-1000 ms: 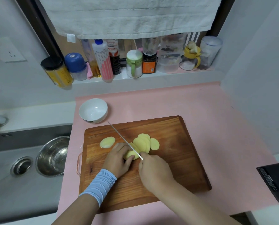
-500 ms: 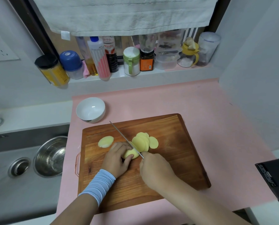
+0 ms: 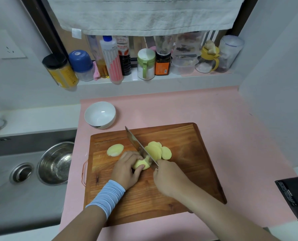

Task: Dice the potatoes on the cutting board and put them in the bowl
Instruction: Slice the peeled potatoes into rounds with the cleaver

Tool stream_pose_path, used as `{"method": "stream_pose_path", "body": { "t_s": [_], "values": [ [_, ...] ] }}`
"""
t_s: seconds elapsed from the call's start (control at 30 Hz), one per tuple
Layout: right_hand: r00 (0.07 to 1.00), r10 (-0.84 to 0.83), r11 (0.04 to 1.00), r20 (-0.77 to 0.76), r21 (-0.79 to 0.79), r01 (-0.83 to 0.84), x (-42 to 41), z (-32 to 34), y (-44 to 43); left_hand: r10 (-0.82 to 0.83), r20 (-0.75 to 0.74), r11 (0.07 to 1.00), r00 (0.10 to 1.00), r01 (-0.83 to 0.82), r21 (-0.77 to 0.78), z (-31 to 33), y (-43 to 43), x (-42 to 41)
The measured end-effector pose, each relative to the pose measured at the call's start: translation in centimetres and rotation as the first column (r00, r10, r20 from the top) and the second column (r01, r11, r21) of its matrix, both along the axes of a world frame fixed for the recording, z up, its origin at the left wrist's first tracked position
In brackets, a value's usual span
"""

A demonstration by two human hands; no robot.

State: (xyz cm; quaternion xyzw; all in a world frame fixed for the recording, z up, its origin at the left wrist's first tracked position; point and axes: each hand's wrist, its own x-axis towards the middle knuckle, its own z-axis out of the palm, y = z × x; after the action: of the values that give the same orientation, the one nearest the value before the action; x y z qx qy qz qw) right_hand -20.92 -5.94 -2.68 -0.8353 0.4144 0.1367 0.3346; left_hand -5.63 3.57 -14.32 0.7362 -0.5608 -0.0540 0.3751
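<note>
A wooden cutting board (image 3: 188,180) lies on the pink mat. My left hand (image 3: 127,171) grips the uncut end of a peeled potato (image 3: 142,165) with curled fingers. My right hand (image 3: 170,178) holds the handle of a cleaver (image 3: 137,145), whose blade stands tilted against the potato. Several cut slices (image 3: 157,151) lean in a pile just right of the blade. One separate slice (image 3: 115,150) lies left of it. An empty white bowl (image 3: 100,114) stands behind the board's left corner.
A steel bowl (image 3: 56,164) sits in the sink (image 3: 9,197) to the left. Bottles and jars (image 3: 144,63) line the ledge at the back, under a hanging towel (image 3: 144,14). A black box (image 3: 295,197) is at the right edge.
The cleaver's blade has tipped, so its flat side now shows; before it looked edge-on. Both hands stay at the potato. The camera shifted slightly.
</note>
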Motion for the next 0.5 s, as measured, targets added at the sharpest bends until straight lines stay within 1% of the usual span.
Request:
{"method": "stream_pose_path", "body": {
  "t_s": [0.17,0.3,0.37,0.5],
  "values": [
    [1.0,0.006,1.0,0.02,0.029,-0.007,1.2,-0.5,-0.2,0.001,-0.013,1.0,1.0,-0.001,0.007,-0.2,0.1,0.0],
    [0.999,0.019,1.0,-0.03,0.018,-0.019,0.4,-0.5,-0.3,-0.006,-0.034,1.0,0.999,0.007,0.028,-0.4,0.2,0.4],
    [0.999,0.013,1.0,-0.034,0.018,-0.013,0.3,-0.5,-0.3,-0.001,-0.038,1.0,0.999,0.003,0.03,-0.5,0.2,0.3],
    [0.998,0.055,0.998,-0.035,0.018,-0.054,1.6,-0.9,-0.7,0.009,-0.051,1.0,0.999,-0.007,0.029,-0.6,0.1,0.3]
  ]
}}
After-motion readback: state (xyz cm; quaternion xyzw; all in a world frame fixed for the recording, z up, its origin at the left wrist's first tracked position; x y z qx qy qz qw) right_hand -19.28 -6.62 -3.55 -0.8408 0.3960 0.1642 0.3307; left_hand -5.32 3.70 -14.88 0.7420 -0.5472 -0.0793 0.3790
